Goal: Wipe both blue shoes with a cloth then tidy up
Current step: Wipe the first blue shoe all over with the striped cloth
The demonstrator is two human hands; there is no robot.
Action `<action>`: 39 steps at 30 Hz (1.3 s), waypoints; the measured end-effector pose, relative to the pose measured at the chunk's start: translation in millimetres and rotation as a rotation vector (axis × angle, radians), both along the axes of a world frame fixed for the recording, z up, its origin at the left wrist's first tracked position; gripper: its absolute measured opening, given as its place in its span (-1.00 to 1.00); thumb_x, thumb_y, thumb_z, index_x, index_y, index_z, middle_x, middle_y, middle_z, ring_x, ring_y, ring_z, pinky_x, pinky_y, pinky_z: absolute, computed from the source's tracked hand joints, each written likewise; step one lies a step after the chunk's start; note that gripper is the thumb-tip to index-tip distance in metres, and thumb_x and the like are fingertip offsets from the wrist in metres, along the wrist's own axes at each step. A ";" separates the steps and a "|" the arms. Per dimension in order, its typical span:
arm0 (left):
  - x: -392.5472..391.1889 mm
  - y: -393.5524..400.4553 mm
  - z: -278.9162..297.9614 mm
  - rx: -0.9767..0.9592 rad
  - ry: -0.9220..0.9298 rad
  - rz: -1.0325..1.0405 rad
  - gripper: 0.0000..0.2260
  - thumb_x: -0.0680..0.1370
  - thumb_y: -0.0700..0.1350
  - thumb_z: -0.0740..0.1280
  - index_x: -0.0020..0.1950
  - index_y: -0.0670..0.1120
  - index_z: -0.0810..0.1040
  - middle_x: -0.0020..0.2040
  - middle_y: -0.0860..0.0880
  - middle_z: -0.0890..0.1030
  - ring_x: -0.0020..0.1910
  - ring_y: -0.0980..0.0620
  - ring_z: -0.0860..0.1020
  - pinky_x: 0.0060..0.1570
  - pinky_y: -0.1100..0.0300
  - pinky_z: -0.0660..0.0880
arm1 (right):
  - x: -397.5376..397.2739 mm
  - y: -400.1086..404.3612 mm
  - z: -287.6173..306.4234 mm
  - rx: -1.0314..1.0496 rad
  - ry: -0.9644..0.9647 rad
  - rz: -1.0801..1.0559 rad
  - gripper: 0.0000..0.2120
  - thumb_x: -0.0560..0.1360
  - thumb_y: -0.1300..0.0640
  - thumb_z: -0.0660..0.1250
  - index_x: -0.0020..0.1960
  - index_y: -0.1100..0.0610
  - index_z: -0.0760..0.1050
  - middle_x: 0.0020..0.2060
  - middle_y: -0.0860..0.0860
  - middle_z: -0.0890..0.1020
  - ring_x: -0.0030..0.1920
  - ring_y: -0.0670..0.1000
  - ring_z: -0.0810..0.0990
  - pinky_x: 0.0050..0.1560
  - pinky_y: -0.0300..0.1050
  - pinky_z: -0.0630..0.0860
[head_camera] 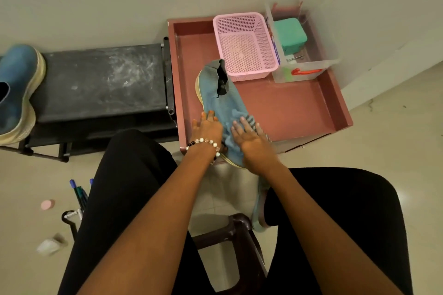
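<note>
Both hands, left (208,127) and right (249,136), press flat on the blue shoe (220,100) beside a pink basket (244,43).

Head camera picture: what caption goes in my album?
Both hands, left and right, press a cloth on a blue shoe.

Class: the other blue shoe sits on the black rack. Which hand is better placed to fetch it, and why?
Probably the left hand: it is nearer the shoe on the rack, far left. The right hand presses the cloth.
</note>
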State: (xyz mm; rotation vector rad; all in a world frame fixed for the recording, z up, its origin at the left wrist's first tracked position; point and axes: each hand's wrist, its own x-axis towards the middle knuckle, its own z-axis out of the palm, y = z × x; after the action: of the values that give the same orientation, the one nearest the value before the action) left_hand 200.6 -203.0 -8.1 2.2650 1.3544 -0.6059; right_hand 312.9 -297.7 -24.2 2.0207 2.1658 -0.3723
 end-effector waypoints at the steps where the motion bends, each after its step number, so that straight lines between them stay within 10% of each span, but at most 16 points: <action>1: 0.3 -0.1 -1.3 0.005 0.010 -0.002 -0.32 0.49 -0.22 0.39 0.50 -0.26 0.11 0.55 -0.16 -0.04 0.53 -0.18 -0.06 0.46 -0.14 0.00 | -1.0 -14.4 -0.4 0.014 0.029 0.000 -0.32 0.32 0.32 0.30 0.44 0.27 0.27 0.44 0.18 0.29 0.48 0.21 0.16 0.42 0.25 0.09; 6: 1.3 -2.5 -0.9 0.021 0.015 -0.002 -0.31 0.50 -0.10 0.41 0.50 -0.27 0.13 0.55 -0.17 -0.02 0.53 -0.19 -0.04 0.46 -0.13 -0.01 | -3.2 -35.2 11.2 -0.068 0.038 -0.016 -0.40 0.49 0.27 0.10 0.52 0.16 0.08 0.52 0.05 0.09 0.53 0.05 -0.03 0.46 0.18 -0.18; 10: 4.1 -0.8 5.6 -0.014 0.026 0.008 -0.26 0.45 -0.13 0.46 0.50 -0.26 0.14 0.55 -0.17 -0.02 0.53 -0.20 -0.04 0.46 -0.13 -0.01 | 11.4 20.7 7.6 -0.012 -0.186 0.035 -0.29 0.40 0.12 -0.44 0.54 0.10 -0.05 0.54 -0.01 -0.01 0.53 0.03 -0.12 0.37 0.26 -0.39; 16: 5.6 -1.9 10.0 0.014 0.015 0.017 -0.48 0.58 -0.24 0.25 0.51 -0.22 0.16 0.55 -0.18 -0.02 0.53 -0.20 -0.05 0.47 -0.14 -0.03 | -8.1 46.1 11.6 -0.025 -0.093 -0.076 -0.47 0.61 0.21 -0.05 0.53 0.21 -0.16 0.53 0.08 -0.13 0.52 0.09 -0.24 0.48 0.16 -0.22; 21: 4.4 -2.9 4.9 0.023 0.009 0.008 -0.45 0.55 -0.26 0.29 0.49 -0.28 0.16 0.55 -0.20 -0.02 0.52 -0.22 -0.05 0.46 -0.15 -0.03 | 17.7 -15.8 11.3 -0.071 0.183 0.101 -0.36 0.40 0.33 0.19 0.47 0.24 0.18 0.48 0.15 0.20 0.52 0.14 0.05 0.49 0.08 -0.05; 34: 2.0 4.0 -0.4 -0.029 0.003 -0.022 -0.10 0.39 -0.03 0.51 0.55 -0.17 0.03 0.55 -0.15 0.00 0.52 -0.20 -0.03 0.45 -0.15 0.02 | 9.0 88.7 14.0 -0.011 -0.031 -0.044 -0.33 0.55 0.23 0.17 0.54 0.18 -0.10 0.54 0.05 -0.07 0.53 0.07 -0.16 0.47 0.17 -0.06; 39: 1.4 1.7 -1.0 0.008 0.008 0.008 -0.31 0.48 -0.14 0.42 0.51 -0.19 0.14 0.55 -0.17 0.01 0.52 -0.19 -0.02 0.45 -0.12 0.00 | 15.1 43.5 18.7 -0.110 0.108 -0.047 -0.33 0.48 0.33 0.14 0.53 0.18 -0.02 0.54 0.08 -0.03 0.53 0.09 -0.14 0.48 0.06 -0.03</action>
State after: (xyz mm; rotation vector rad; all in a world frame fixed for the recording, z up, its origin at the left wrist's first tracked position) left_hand 202.0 -201.3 -9.1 2.2649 1.3716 -0.6091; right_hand 328.0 -254.2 -5.5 2.0383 2.1091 -0.6066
